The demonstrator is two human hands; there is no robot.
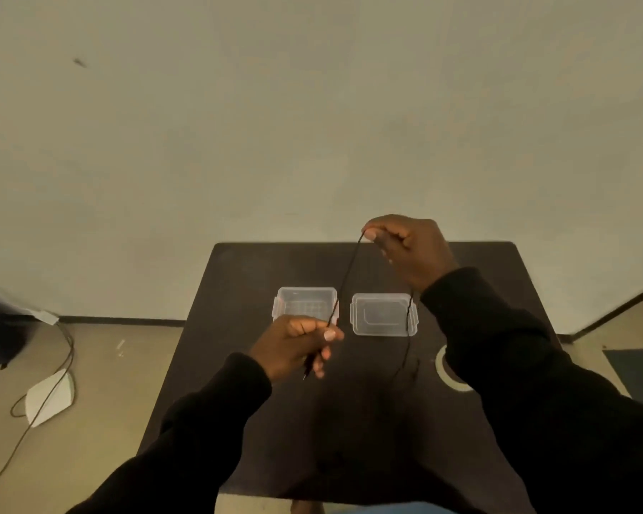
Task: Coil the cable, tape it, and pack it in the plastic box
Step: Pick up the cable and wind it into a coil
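A thin black cable (346,277) is stretched between my two hands above a dark table (238,365). My left hand (297,343) pinches one end low, with the plug tip poking out below the fingers. My right hand (411,250) holds the cable higher and farther back, and the rest hangs down from it to the table. The clear plastic box (305,304) stands open on the table behind my left hand. Its clear lid (383,315) lies flat to the right of it. A roll of tape (448,372) shows partly under my right sleeve.
The small table stands against a plain wall. On the floor at the left lie a white object (51,396), a loose dark cord (52,369) and a dark item (1,328). A dark mat (639,369) lies on the floor at the right.
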